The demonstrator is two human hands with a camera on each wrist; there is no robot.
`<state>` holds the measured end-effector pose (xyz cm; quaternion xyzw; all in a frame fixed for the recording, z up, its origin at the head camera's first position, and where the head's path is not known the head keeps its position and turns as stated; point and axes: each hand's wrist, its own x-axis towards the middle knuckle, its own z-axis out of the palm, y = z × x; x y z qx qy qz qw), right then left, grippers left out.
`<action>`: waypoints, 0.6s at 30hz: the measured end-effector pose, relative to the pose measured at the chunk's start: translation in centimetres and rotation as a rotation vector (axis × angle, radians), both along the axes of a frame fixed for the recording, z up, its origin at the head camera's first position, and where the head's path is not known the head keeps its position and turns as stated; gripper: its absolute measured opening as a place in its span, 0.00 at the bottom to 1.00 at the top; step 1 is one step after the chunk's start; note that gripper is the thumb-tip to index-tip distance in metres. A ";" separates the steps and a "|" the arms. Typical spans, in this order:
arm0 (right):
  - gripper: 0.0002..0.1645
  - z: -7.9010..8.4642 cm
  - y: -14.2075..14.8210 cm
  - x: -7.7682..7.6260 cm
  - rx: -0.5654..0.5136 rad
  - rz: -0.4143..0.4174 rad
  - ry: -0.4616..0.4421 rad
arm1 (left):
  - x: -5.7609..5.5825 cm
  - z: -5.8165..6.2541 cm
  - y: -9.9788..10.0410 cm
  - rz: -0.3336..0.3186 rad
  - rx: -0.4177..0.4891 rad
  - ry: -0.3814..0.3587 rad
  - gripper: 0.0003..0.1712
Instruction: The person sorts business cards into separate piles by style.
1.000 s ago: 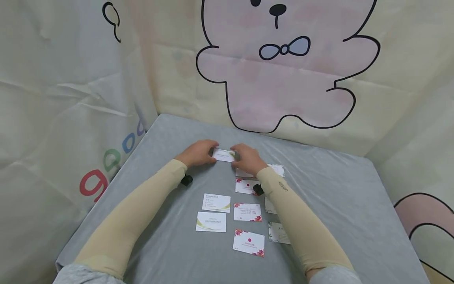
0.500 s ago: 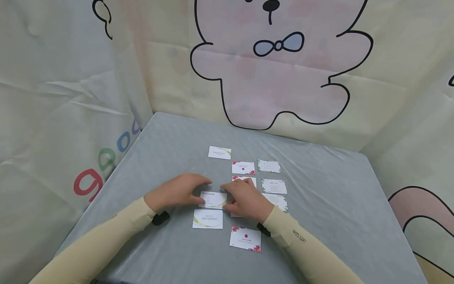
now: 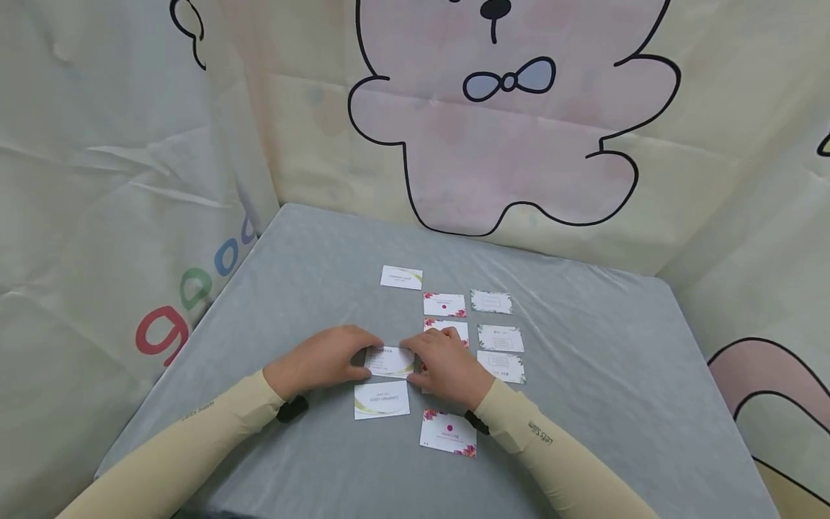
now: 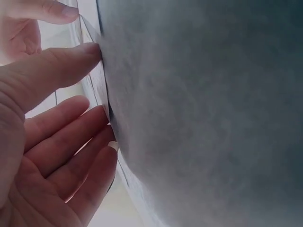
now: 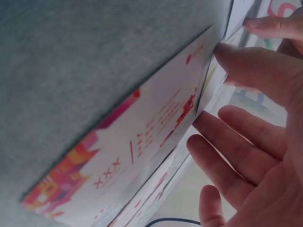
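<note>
In the head view, a white business card (image 3: 389,362) with a green-gold curve is flanked by both hands. My left hand (image 3: 324,362) pinches its left end, thumb on the near edge and fingertips on the far edge. At the right end, my right hand (image 3: 452,365) pinches it the same way and partly covers a red-flowered card. That red-flowered card (image 5: 137,137) lies flat beside the thumb in the right wrist view. The left wrist view has the card's thin edge (image 4: 104,87) between thumb and fingertips. A matching curve-patterned card (image 3: 382,401) lies just nearer.
Farther back lies another curve-patterned card (image 3: 402,277). More red-flowered cards (image 3: 444,304) form a middle column, one (image 3: 448,433) near the front. Green-leaf cards (image 3: 501,338) form the right column. The grey cloth-covered table (image 3: 596,375) meets fabric walls behind and at left.
Both hands have left the far card, which lies on the table, and come nearer to the middle curve-patterned card. Over the last half second they closed onto its ends; the card nearer me shifted slightly.
</note>
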<state>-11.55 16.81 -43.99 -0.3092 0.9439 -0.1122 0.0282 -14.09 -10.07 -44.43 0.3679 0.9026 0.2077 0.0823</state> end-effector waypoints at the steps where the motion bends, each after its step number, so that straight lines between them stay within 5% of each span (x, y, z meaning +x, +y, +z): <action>1: 0.30 0.1 0.0 0.0 -0.003 -0.002 -0.002 | 0.0 0.0 0.0 0.003 -0.001 0.001 0.27; 18: 0.33 0.1 0.1 -0.9 -0.033 -0.023 -0.003 | -1.0 0.4 0.4 0.021 0.036 0.002 0.29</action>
